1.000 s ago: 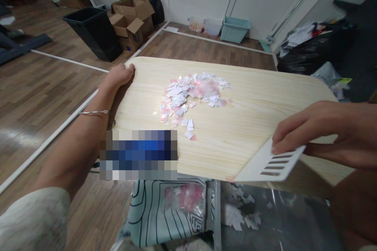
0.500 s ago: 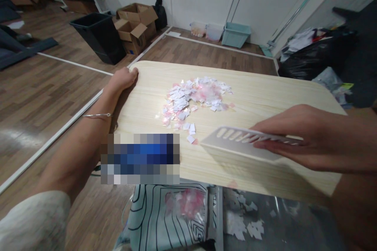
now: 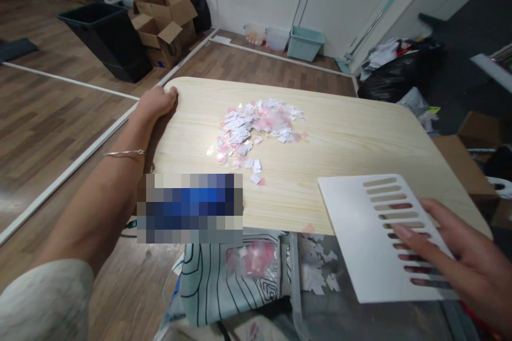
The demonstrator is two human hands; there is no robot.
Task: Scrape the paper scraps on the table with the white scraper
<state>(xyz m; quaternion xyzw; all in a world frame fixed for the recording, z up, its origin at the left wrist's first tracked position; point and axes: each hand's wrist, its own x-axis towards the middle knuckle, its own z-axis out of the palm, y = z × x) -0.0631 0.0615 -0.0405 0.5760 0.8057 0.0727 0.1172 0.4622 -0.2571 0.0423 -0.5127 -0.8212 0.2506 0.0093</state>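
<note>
A light wooden board (image 3: 340,133) is tilted toward me, with a heap of white and pink paper scraps (image 3: 256,125) on its middle. My left hand (image 3: 156,104) grips the board's far left corner, fingers curled over the edge. My right hand (image 3: 460,264) holds a flat white plastic panel with slots (image 3: 368,240) at the lower right, its thumb on top and fingers showing through the slots from beneath. The panel hangs over the board's near right edge.
Below the board's near edge sits a clear bin (image 3: 320,282) with fallen scraps and a patterned cloth bag (image 3: 224,282). A black bin (image 3: 108,37), cardboard boxes (image 3: 164,24), a teal tub (image 3: 306,42) and a black rubbish bag (image 3: 396,72) stand on the wooden floor.
My right hand has drawn the white panel back from the board's middle to the near right edge and turned it flat side up. The left hand has kept its grip.
</note>
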